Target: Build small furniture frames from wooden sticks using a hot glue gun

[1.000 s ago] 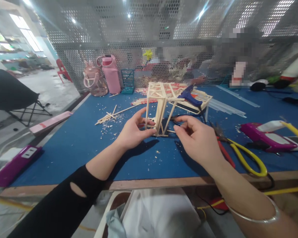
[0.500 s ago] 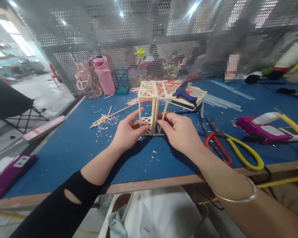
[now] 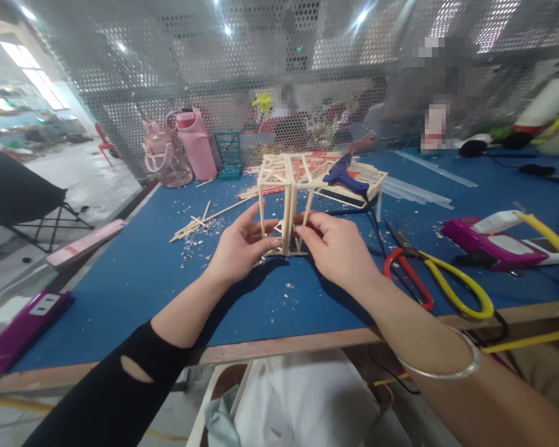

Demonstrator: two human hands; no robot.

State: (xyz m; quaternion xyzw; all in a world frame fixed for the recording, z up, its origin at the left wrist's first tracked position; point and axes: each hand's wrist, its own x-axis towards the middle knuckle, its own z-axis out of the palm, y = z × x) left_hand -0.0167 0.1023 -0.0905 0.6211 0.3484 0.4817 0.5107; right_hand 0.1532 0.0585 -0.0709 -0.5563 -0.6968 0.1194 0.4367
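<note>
Stick frame (image 3: pixel 285 205) pinched at base by L hand (image 3: pixel 236 247) & R hand (image 3: pixel 336 248) fingers; posts best kept upright, pressure light.

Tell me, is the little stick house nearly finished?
Partly. The stick frame already stands upright with posts and a top grid. Both the left hand and right hand pinch pieces near its base, with the glue gun resting behind. Loose sticks lie unused on the table, so more probably remains.
</note>
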